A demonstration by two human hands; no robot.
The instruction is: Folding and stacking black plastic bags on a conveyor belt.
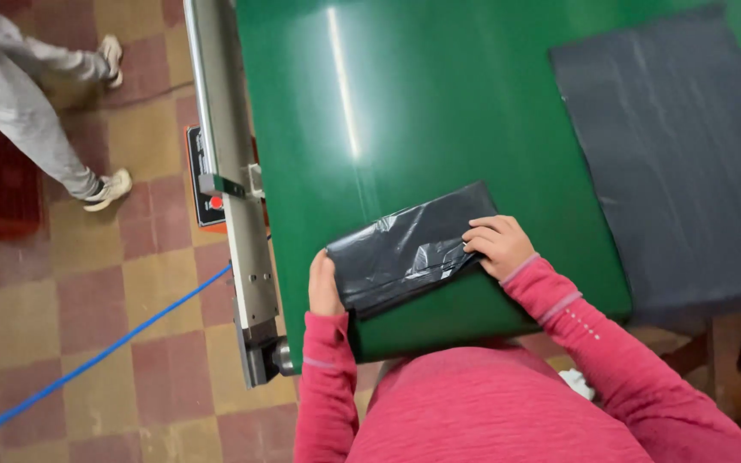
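Note:
A folded stack of black plastic bags [405, 244] lies on the green conveyor belt [405, 111] near its front edge. My left hand [325, 287] grips the stack's left end, fingers tucked beneath it. Bent fingers of my right hand [497, 245] press down on the stack's right end. Both arms wear pink sleeves.
A flat dark grey sheet stack [675, 154] lies to the right of the belt. The machine's metal side rail [231, 171] with a red button panel [209, 201] runs along the left. Another person's legs [40, 111] stand on the tiled floor at far left, and a blue hose [87, 364] crosses it.

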